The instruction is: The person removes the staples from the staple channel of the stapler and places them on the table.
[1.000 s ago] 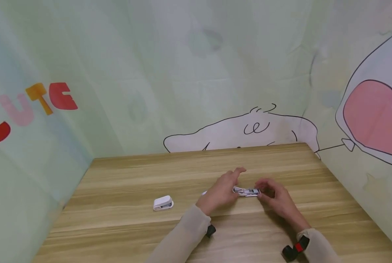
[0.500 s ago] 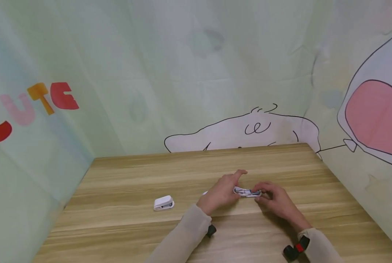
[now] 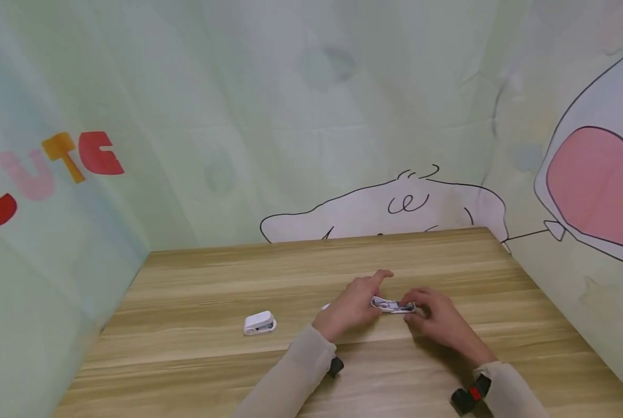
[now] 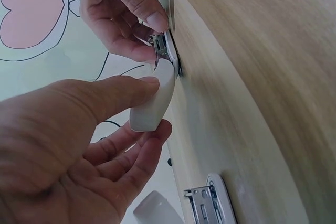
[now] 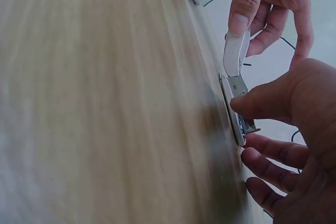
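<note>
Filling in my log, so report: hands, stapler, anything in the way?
Left hand pinches raised cover; right hand grips metal section. Stapler wide open. Second stapler and third stapler lie left, apparently not blocking.

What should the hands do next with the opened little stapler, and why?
I think the right hand might gently press the silver metal part of the stapler. The left hand holds the white cover swung back, so the metal is uncovered, and the right hand's fingers are right beside it.
</note>
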The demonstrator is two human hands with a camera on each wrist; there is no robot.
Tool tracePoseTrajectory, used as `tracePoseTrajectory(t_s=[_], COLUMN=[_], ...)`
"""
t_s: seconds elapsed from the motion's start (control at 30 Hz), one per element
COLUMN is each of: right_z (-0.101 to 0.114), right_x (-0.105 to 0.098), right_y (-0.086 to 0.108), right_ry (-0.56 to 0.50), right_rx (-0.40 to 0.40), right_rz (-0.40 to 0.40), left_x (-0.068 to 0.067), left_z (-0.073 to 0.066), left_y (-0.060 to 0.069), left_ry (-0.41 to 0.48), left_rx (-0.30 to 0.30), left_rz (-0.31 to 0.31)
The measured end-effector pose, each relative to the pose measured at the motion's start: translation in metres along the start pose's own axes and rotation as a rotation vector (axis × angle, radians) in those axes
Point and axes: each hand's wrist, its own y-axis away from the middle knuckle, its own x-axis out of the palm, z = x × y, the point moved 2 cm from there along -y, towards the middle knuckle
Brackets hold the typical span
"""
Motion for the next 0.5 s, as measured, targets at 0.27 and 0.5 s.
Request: tracePoseTrajectory(t_s=[0.27, 0.5], right_z=[0.0024, -0.0004], right_x=[-0.001, -0.0003], right_y=[-0.0001, 0.0029], right_ry=[0.001, -0.09], right_rx=[0.033, 0.102], right_rz=[-0.039, -0.144], left_x=[0.0004, 0.0], left_z=[0.0013, 0.0001], left_y=[0.0, 0.0016], left_ry=[0.003, 0.003], left_rx=[0.01, 0.014], left_rz=[-0.001, 0.003])
